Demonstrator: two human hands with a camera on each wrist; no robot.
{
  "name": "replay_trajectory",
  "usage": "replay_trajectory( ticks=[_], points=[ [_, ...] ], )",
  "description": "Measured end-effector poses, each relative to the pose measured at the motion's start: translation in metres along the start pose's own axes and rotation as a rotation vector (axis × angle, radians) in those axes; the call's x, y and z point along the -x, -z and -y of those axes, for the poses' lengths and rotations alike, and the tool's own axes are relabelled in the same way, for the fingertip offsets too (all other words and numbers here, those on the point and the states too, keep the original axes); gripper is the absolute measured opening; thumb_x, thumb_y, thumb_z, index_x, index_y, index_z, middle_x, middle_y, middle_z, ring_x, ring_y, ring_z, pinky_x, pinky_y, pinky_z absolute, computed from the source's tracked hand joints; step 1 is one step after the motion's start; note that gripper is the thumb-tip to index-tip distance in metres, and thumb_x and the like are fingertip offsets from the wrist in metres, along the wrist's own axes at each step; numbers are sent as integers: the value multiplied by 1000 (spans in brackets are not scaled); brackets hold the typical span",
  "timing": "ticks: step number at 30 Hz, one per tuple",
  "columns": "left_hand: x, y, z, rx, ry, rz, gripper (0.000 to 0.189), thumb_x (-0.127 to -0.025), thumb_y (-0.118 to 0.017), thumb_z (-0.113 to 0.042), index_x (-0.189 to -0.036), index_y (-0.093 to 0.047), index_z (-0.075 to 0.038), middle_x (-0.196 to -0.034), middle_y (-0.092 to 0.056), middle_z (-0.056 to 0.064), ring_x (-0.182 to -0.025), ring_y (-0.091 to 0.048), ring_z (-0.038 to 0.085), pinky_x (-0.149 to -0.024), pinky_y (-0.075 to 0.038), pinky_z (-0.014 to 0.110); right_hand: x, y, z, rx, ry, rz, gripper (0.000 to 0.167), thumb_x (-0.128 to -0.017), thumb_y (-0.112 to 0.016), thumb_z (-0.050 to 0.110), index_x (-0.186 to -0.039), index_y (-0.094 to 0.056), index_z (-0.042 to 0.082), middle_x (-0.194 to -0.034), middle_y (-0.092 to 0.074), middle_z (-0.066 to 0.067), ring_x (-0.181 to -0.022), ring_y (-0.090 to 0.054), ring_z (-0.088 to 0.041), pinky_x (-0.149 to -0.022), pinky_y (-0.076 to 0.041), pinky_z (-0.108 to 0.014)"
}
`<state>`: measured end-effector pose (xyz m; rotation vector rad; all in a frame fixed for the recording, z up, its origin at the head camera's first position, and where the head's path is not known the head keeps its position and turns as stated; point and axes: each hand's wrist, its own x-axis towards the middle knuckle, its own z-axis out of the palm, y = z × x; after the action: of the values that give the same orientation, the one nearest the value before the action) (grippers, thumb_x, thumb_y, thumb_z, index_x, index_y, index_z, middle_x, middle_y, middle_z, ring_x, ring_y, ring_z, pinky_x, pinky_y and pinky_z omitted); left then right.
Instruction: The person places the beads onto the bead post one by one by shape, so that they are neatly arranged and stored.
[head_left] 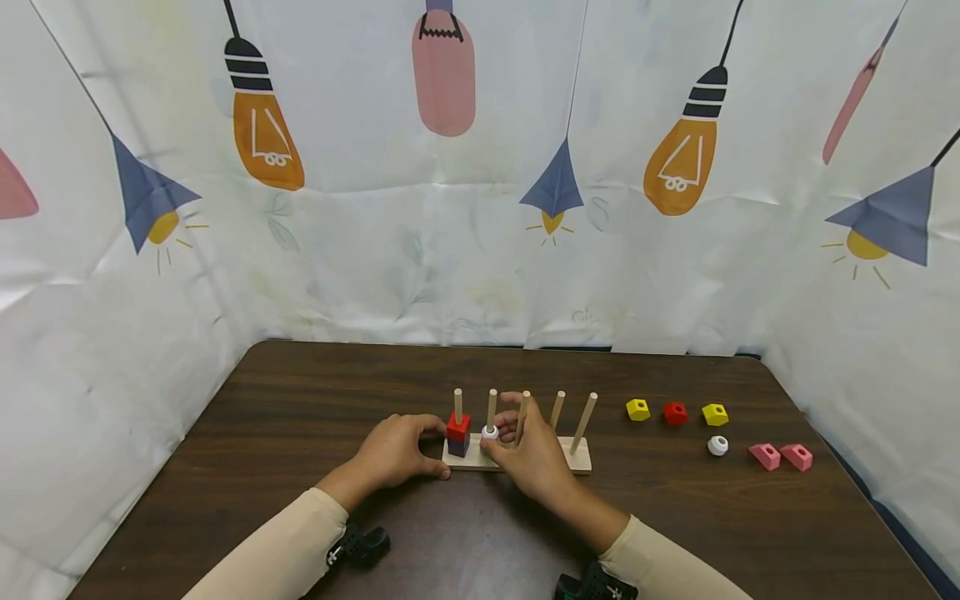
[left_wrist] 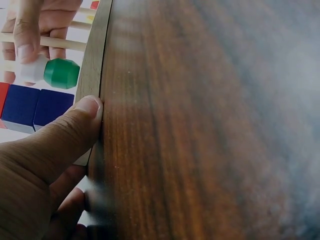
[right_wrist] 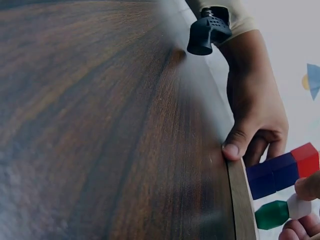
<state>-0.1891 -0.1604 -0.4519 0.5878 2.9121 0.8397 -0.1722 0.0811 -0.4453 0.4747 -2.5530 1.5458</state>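
A pale wooden peg board (head_left: 581,464) with several upright pegs lies on the table. My left hand (head_left: 397,450) grips its left end, thumb (left_wrist: 85,112) along the front edge and fingers behind. The leftmost peg carries two dark blue cubes (left_wrist: 54,106) with a red cube (head_left: 458,427) on top. On the second peg, a green faceted bead (left_wrist: 62,73) sits at the base. Directly above it, my right hand (head_left: 536,458) pinches a white bead (head_left: 490,432) between thumb and fingers, the peg standing up through it. The remaining pegs hold no blocks.
To the right of the board lie two yellow blocks (head_left: 637,409), a red block (head_left: 675,413), a white bead (head_left: 717,446) and two pink slanted blocks (head_left: 797,457). A patterned white curtain (head_left: 480,250) hangs behind the brown table (head_left: 315,379).
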Motion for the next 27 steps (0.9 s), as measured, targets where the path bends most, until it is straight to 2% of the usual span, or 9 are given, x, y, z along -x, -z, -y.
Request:
replay_trajectory(
  ticks=[4,8,12,16,20,27],
  points=[
    [0,0,0,-1,2,-2,54,-67,-96,-43,-111,-74,-19,-106,-76,-6,-97,-69,20,-84,-54,46,4,2,-2,18,18,20,73,-84,-86,12,-142,-42,5,-111,-70,-2,-96,-69,-17,-85,-56,-38],
    [1,0,0,1,5,-3,54,-67,-96,-42,-111,-74,-20,-106,-75,-6,-97,-69,21,-84,-54,47,13,7,-6,70,41,60,82,-85,-86,16,-148,-35,8,-132,-66,-10,-118,-65,-23,-98,-51,-46],
    [1,1,-1,-2,9,-5,54,-67,-96,-41,-111,-74,-19,-106,-75,-5,-98,-69,22,-84,-54,47,22,16,-5,129,46,130,77,-90,-82,19,-150,-36,4,-144,-57,-18,-129,-58,-30,-104,-45,-51],
    [2,1,-1,-10,12,-2,54,-67,-96,-42,-111,-74,-20,-106,-75,-5,-98,-69,22,-85,-53,47,31,30,-4,200,24,223,73,-94,-77,24,-151,-36,2,-143,-57,-22,-124,-61,-35,-101,-48,-51],
    [2,1,0,-7,14,-1,54,-67,-96,-42,-111,-74,-20,-107,-75,-5,-99,-69,22,-85,-53,48,38,47,-7,243,33,280,68,-96,-75,23,-149,-40,1,-138,-62,-18,-118,-66,-30,-97,-52,-48],
    [1,0,0,-6,1,-2,55,-66,-96,-43,-111,-74,-20,-107,-75,-5,-99,-69,22,-85,-53,47,48,79,-22,287,100,276,30,-97,-74,18,-124,-66,7,-108,-73,5,-97,-70,-10,-84,-57,-38]
  ],
)
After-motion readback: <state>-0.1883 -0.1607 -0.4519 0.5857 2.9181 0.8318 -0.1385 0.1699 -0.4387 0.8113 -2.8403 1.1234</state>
